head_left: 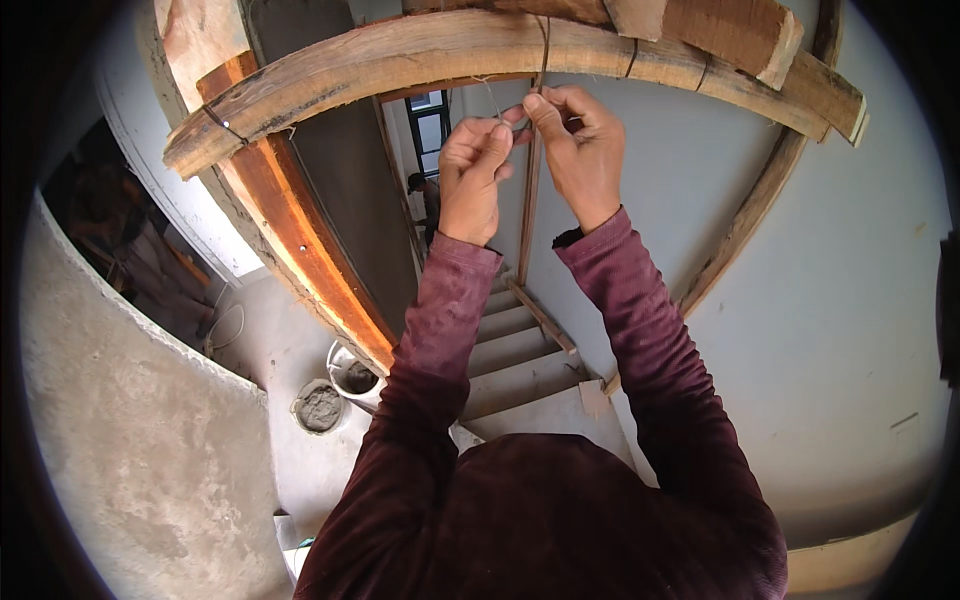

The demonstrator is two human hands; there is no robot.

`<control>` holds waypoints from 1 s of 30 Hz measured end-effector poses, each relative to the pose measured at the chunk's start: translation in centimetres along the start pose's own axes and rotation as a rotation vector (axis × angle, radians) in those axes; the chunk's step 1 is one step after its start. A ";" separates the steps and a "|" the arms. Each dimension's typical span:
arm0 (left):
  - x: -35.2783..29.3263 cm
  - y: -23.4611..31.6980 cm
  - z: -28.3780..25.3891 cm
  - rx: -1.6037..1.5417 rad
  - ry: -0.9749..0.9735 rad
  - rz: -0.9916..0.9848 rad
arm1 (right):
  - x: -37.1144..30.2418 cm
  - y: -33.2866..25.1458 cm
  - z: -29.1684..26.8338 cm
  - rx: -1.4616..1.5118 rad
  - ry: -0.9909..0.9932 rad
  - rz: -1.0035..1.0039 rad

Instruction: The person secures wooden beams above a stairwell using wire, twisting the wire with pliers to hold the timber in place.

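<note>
My left hand (472, 180) and my right hand (582, 150) are raised close together, just below a horizontal wooden beam (400, 62). A thin wire (491, 98) runs up from my left fingertips, its upper end bent near the beam's lower edge. Thumb and fingers of the left hand pinch this wire. The right hand's thumb and forefinger are also pressed together beside it, at what looks like the same wire; the exact contact is too small to make out. A dark tie wire (545, 45) wraps the beam just above the right hand and hangs behind it.
An orange-brown timber post (300, 235) slants down at left, and a wooden pole (740, 230) slants at right. Stairs (515, 350) descend below me. Two buckets of grey mortar (320, 408) stand on the floor at lower left. Another person (428, 205) is far below.
</note>
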State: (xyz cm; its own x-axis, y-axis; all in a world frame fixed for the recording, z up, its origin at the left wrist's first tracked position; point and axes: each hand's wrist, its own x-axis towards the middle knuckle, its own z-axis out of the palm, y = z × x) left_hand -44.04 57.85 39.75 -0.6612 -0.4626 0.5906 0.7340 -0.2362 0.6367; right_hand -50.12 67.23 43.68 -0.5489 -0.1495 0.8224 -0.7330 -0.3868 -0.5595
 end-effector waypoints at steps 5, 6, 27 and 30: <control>0.6 0.1 -1.3 0.086 -0.064 0.079 | -0.6 -4.1 -0.3 -0.600 0.002 -0.337; 0.6 0.4 -1.1 0.085 -0.050 0.087 | -0.8 -4.7 -0.3 -0.649 0.022 -0.359; 4.5 1.6 -4.8 0.628 -0.182 0.254 | 2.4 -5.0 -0.9 -0.889 -0.188 -0.721; 3.0 3.5 -4.3 0.719 -0.070 0.295 | 3.1 -5.7 -1.1 -0.911 -0.183 -0.801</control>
State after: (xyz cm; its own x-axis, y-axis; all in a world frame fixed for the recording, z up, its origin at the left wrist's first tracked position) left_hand -42.80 51.94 41.65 -0.4802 -0.3597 0.8000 0.6157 0.5113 0.5995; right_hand -48.07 69.95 49.29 0.1967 -0.3157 0.9282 -0.8904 0.3388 0.3039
